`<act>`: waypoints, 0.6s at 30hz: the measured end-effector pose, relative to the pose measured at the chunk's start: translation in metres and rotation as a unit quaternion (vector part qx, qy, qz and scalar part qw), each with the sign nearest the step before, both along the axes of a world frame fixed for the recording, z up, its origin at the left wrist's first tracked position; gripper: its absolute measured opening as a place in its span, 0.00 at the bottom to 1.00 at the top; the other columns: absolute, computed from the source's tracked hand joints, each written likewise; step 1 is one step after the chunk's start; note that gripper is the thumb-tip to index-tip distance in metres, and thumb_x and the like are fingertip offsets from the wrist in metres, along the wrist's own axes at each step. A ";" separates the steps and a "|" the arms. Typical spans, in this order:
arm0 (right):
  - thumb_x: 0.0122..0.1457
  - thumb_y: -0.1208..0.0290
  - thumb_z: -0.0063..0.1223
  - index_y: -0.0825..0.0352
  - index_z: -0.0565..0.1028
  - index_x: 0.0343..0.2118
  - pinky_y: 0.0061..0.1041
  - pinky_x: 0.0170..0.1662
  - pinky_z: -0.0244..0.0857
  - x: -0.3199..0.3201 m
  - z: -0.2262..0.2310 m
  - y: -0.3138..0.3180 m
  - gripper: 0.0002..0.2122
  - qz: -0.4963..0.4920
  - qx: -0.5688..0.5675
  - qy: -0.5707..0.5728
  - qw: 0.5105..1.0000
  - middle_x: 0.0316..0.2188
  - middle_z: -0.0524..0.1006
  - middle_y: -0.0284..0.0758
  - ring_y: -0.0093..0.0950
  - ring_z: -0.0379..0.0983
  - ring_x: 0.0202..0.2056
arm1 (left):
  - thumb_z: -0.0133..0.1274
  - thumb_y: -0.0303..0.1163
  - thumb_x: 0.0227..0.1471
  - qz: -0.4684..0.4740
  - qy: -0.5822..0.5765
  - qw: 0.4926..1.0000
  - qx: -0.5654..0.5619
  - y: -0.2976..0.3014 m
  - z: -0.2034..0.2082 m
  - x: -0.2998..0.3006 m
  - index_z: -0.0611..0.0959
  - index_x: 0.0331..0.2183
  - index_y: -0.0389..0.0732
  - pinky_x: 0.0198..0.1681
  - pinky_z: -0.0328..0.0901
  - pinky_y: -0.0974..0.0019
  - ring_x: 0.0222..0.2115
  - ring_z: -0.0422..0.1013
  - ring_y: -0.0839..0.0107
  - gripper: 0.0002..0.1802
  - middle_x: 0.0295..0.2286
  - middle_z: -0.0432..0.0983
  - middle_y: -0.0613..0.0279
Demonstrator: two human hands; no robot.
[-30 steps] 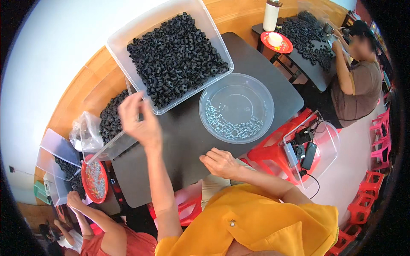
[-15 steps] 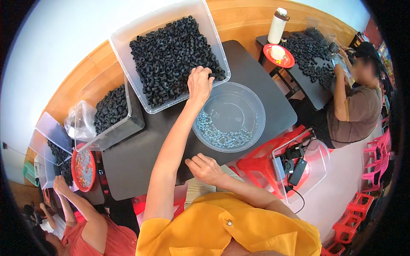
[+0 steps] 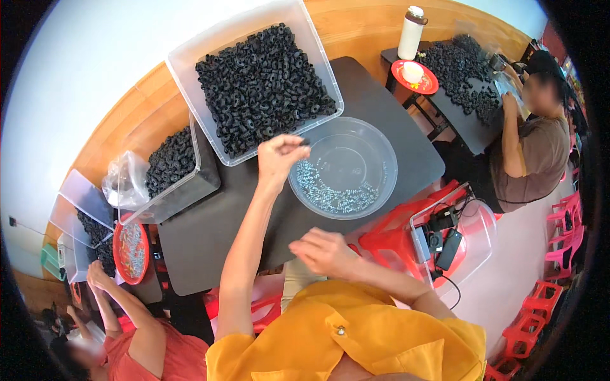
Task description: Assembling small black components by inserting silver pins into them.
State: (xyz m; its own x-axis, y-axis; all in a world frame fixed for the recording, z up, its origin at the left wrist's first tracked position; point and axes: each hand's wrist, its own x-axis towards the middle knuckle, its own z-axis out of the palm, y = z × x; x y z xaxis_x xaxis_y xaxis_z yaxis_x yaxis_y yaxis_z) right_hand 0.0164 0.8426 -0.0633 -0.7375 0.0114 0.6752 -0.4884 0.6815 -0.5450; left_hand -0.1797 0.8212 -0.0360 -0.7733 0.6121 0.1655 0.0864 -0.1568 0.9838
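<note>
My left hand (image 3: 279,160) pinches a small black ring-like plastic part (image 3: 305,142) between thumb and fingertips. It hovers between a big translucent bin (image 3: 223,156) heaped with black plastic parts (image 3: 264,92) and a round clear tub (image 3: 389,159). Small shiny metal pieces (image 3: 337,195) lie along the tub's near and left side. Closer to my body, my right hand (image 3: 324,253) is raised by the near table edge. Its fingers are curled together and slightly blurred; whatever they may hold cannot be made out.
Beneath the bin and tub is a dark table (image 3: 210,247). Left stands another clear bin (image 3: 206,181) of black parts, with a red basin (image 3: 131,279) beyond. Right, a red stool (image 3: 381,236) carries a clear box of electronics (image 3: 448,244). Co-workers sit on both sides.
My left hand has come out of the big bin toward me, now holding a black plastic part. My right hand has lifted slightly and moved right from the table edge.
</note>
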 end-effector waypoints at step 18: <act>0.44 0.77 0.53 0.68 0.70 0.25 0.38 0.37 0.64 -0.100 0.005 0.129 0.05 -0.060 0.184 -0.247 0.949 0.28 0.69 0.40 0.41 0.69 0.34 | 0.56 0.22 0.43 -0.032 -0.111 0.990 0.081 -0.062 -0.032 0.021 0.79 0.31 0.34 0.27 0.69 0.74 0.21 0.73 0.74 0.08 0.25 0.77 0.57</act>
